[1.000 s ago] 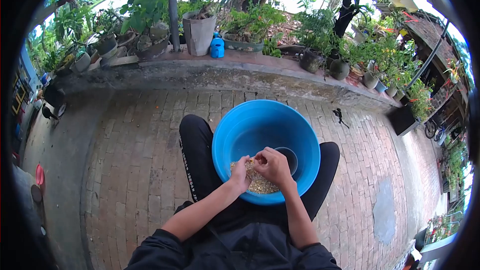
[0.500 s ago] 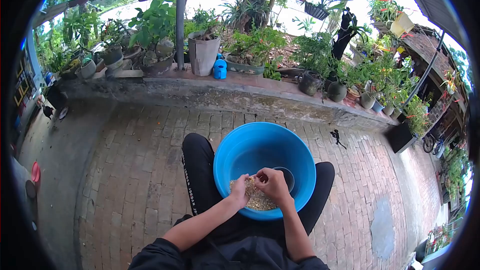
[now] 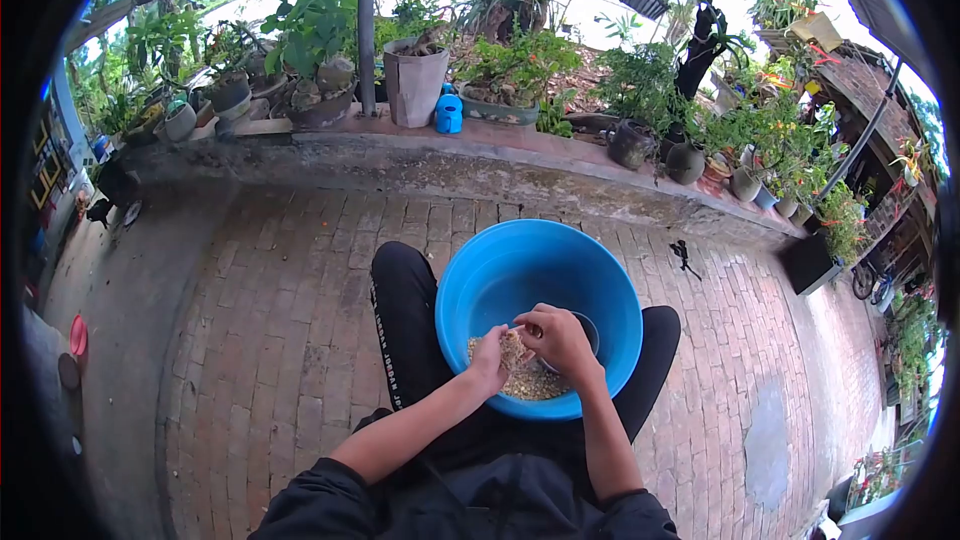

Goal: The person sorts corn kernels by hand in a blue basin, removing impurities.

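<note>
A large blue tub (image 3: 538,232) rests between my knees, with pale yellow-brown grains (image 3: 537,385) spread over the near part of its bottom. My left hand (image 3: 490,356) is cupped over the tub and holds a handful of grains (image 3: 513,349); their exact kind is too small to tell. Just to the right, my right hand (image 3: 560,338) has its thumb and finger drawn together at the edge of that handful. What lies in this pinch cannot be made out. Partly behind the right hand, a round metal bowl (image 3: 590,330) sits inside the tub.
Brick paving (image 3: 290,340) surrounds me. Ahead runs a low concrete wall (image 3: 400,168) bearing potted plants, a tall pale pot (image 3: 415,85) and a small blue container (image 3: 448,114). A dark object (image 3: 684,258) lies on the bricks; a red dish (image 3: 78,334) is far left.
The view has shifted slightly, so the tub appears higher and further right. The left hand has lifted and turned its handful of grains up more, with the right fingers still beside it.
</note>
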### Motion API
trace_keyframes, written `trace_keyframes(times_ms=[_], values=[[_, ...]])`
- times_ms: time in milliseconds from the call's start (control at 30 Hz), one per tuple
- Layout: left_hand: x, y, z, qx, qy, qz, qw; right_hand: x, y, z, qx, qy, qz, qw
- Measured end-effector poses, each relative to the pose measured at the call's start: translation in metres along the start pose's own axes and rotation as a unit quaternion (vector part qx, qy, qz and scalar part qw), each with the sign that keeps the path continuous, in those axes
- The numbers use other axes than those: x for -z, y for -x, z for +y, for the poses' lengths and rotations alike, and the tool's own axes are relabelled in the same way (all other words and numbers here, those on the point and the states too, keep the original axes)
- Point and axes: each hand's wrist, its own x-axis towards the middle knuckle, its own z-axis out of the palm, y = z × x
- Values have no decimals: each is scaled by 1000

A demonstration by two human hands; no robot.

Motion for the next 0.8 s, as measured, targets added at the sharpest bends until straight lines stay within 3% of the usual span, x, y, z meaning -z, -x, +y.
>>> trace_keyframes(times_ms=[800], values=[[4,-3,-2,0,12,-21,1000,-8,-3,5,-18,38,-68,997]])
